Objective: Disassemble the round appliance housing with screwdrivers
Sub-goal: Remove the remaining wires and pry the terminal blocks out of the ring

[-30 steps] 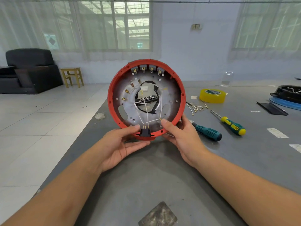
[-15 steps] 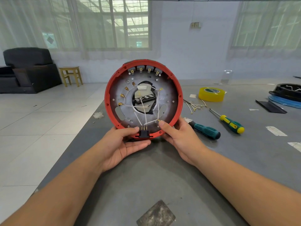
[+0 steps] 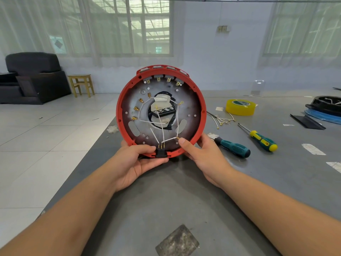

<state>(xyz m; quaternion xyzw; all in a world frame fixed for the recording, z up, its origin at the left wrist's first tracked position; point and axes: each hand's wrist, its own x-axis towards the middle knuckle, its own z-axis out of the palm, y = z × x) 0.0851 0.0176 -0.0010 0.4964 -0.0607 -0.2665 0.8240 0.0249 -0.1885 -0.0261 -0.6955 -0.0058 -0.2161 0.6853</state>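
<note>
Upright, round red plastic housing (image 3: 200, 100) in both hands.

Both bare forearms come in from the bottom corners and angle toward the middle, wrists roughly level with each other. Left hand (image 3: 137, 161) is turned palm-up-ish, thumb lying across the top toward the right and fingers curled underneath, clamped on the bottom edge of the red round housing (image 3: 200, 100). Right hand (image 3: 203, 156) shows its back to the camera, thumb up on the inside of the rim, fingers wrapped behind the lower right edge. Both hold it up on edge.
</note>
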